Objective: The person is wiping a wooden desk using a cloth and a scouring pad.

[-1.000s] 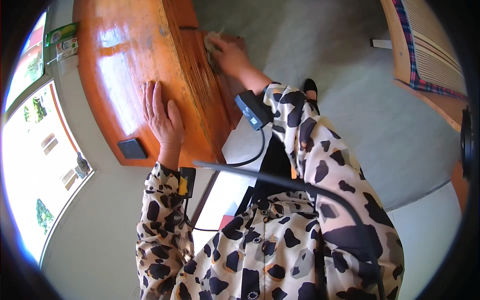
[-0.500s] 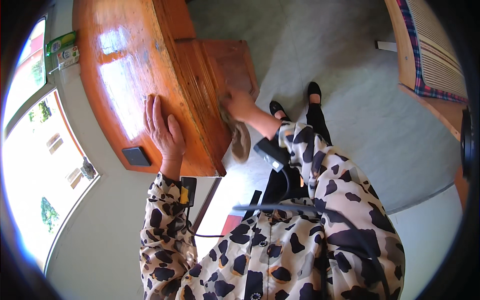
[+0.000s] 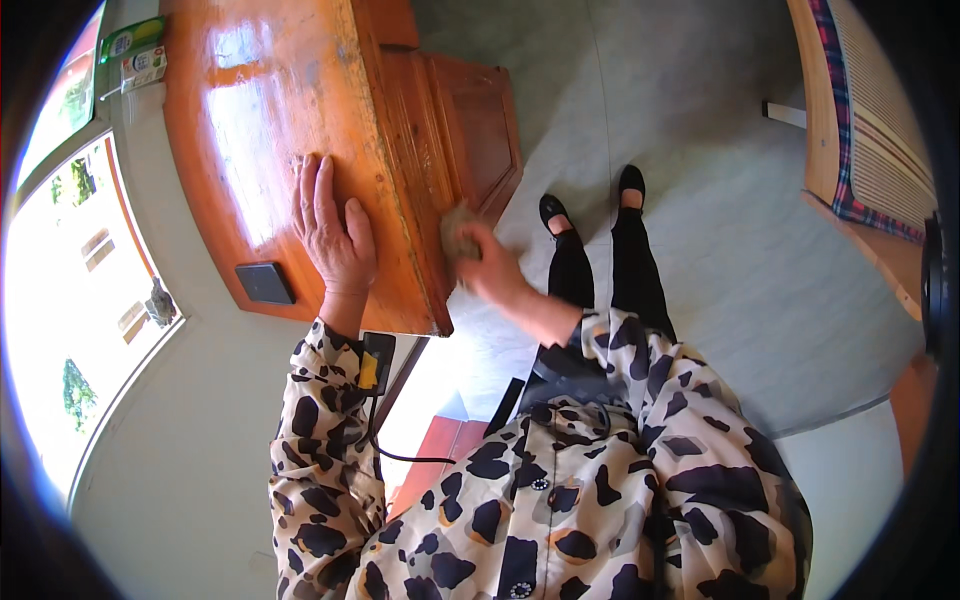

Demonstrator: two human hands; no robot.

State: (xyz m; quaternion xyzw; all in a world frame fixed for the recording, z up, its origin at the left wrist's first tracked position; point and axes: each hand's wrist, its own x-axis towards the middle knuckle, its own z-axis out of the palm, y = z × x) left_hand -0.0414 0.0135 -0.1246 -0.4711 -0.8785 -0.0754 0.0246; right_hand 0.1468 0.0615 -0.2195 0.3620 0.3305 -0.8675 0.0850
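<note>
My left hand lies flat on the glossy orange-brown top of a wooden desk, fingers stretched out. To the right of it, my right hand is closed on a grey-brown rag, bunched up under the fingers. The rag is against the desk's side face near its front corner; parts of the rag are hidden by the hand. A dark mobile phone lies on the desktop to the left of my left wrist.
Green and white packets sit by the window on the left. A panelled wooden door belongs to the desk's side. On the right stands a wooden bed frame with a striped mat. Grey floor lies between.
My right hand has come back toward me along the desk's side with the rag, which hung down before and is now bunched. My left hand stays flat on the desktop.
</note>
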